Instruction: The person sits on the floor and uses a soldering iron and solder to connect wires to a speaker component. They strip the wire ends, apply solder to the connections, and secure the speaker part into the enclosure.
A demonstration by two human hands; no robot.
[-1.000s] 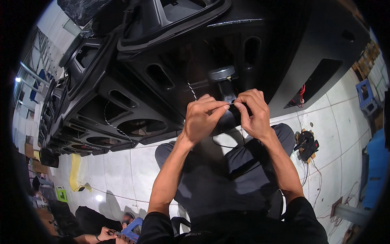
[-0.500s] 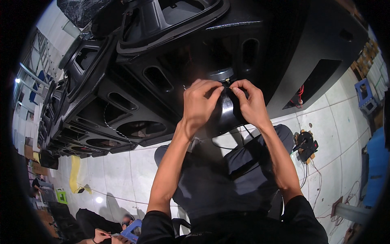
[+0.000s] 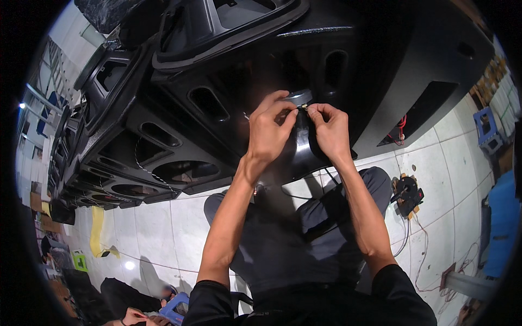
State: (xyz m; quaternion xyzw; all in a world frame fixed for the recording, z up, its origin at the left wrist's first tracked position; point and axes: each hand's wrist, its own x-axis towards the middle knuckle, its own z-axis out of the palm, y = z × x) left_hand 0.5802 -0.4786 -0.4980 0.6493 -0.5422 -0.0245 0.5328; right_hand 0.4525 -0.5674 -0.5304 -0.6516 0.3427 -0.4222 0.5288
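Both my hands meet at a small brass-coloured terminal (image 3: 305, 107) on the rim of a grey round driver (image 3: 298, 98). My left hand (image 3: 268, 130) is closed in a pinch just left of the terminal, its upper fingers curled by the driver's edge. From the right, my right hand (image 3: 331, 133) pinches with thumb and forefinger right beside the terminal. Whatever lies between the fingertips is too small to make out. A glossy black flared part (image 3: 303, 144) extends below the driver, between my wrists. Behind it stands a large black speaker cabinet (image 3: 255, 65) with oval slots.
A speaker basket (image 3: 228, 41) lies on top of the cabinet. More cabinets (image 3: 117, 157) line up to the left, with twisted wire hanging. Red wire (image 3: 402, 125) shows in a right-hand opening. A black reel-like device (image 3: 408, 196) sits on the tiles. Another person's hands (image 3: 142, 317) are at lower left.
My left upper fingers have lifted and spread toward the driver. My right fingers have closed in beside the terminal, and the brass piece and driver now show more.
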